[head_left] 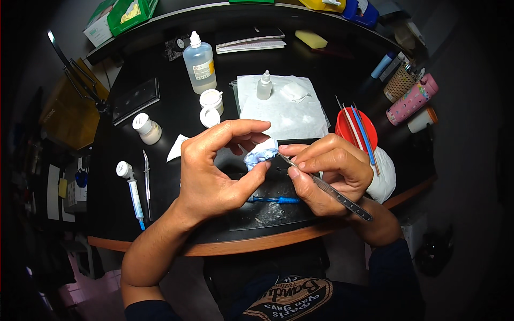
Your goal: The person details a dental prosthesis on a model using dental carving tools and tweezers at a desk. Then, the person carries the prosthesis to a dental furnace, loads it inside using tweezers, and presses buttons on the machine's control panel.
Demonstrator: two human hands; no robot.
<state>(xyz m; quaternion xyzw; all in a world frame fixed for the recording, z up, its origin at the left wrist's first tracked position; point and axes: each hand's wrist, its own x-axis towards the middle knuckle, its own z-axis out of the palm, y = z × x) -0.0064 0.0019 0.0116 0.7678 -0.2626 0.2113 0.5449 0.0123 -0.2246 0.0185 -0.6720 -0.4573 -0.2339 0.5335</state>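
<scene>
Left hand (213,170) pinches blue-white piece (261,155) beyond wooden edge (235,247); gap toward metal instrument (147,179).

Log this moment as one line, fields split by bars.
Left hand: holds blue-and-white piece | Right hand: holds metal tool, tip at piece's edge | Nearby: dropper bottle on white sheet, red bowl

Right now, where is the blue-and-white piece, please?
In the head view, the blue-and-white piece is near the centre, in the left hand, beside the metal tool's tip.
</scene>
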